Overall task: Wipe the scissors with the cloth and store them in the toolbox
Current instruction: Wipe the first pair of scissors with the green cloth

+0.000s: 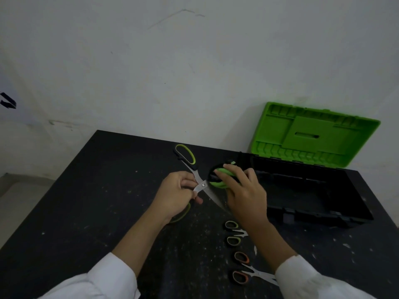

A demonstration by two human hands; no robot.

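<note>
over black table point(86, 190), scissors point(201, 185) point down-right.

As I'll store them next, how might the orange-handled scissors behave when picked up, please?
The orange-handled scissors lie flat on the table, so they probably won't roll. Their metal blades look stiff. They sit open, so lifted by one loop the other half may swing.

A pale, whitish wall point(194, 61) fills the upper half of the frame, scuffed and stained, with a thin crack point(177, 16) running near the top centre and 1 black mark point(8, 101) at the far left edge. Below it stands a dark table point(86, 201), its top speckled with light flecks. A strip of greyish floor point(17, 190) shows at the lower left. The light is dim and even.
</note>
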